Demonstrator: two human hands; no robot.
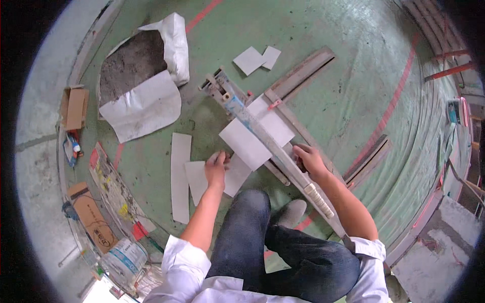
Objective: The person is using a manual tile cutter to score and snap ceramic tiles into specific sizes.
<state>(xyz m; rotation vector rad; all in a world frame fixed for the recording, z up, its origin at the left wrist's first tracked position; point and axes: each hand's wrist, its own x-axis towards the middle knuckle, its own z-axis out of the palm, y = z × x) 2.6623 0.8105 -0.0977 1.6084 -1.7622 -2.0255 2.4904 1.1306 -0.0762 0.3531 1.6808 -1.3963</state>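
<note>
A manual tile cutter lies slantwise on the floor, its long bar running from far left down toward my right knee. White tile rests on its bed, partly beneath the bar. My left hand has its fingers curled together over loose white tile pieces at the cutter's left side. Just right of the bar, my right hand is curled near the tile's edge; what it may hold is hidden. A long tile strip lies farther left.
An open white sack of grey powder stands at the far left. Two tile pieces lie beyond the cutter. Cardboard and a white bucket are at the left edge. A metal rail lies on the right.
</note>
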